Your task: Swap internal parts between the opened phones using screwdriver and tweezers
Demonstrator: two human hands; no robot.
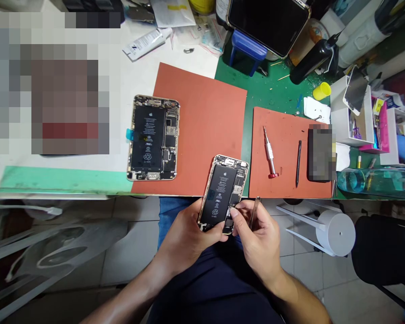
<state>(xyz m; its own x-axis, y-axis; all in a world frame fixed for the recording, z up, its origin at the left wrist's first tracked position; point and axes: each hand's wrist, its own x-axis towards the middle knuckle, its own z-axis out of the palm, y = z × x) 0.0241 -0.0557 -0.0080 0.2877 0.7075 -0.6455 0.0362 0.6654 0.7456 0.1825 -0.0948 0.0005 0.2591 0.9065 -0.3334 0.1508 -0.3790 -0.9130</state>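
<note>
My left hand [191, 234] grips an opened smartphone [221, 184] by its lower left side, the thumb across its bottom end. The phone is tilted over the table's front edge, its black battery and circuit boards exposed. My right hand [259, 238] pinches at the lower right of that phone with thumb and index finger. Metal tweezers [254, 212] are tucked between its fingers, pointing up; whether the fingertips hold a small part is hidden. To the left, a second, larger opened phone [148, 139] lies on an orange mat [205, 117], with blue tape on its left edge.
Another orange mat [283, 126] on the right bears a screwdriver [270, 153], a black pen-like stick [298, 164] and a dark phone [319, 153]. Behind stand a phone on a blue stand [248, 49], a black bottle [312, 60] and a white tube [146, 43]. A stool [335, 233] stands below.
</note>
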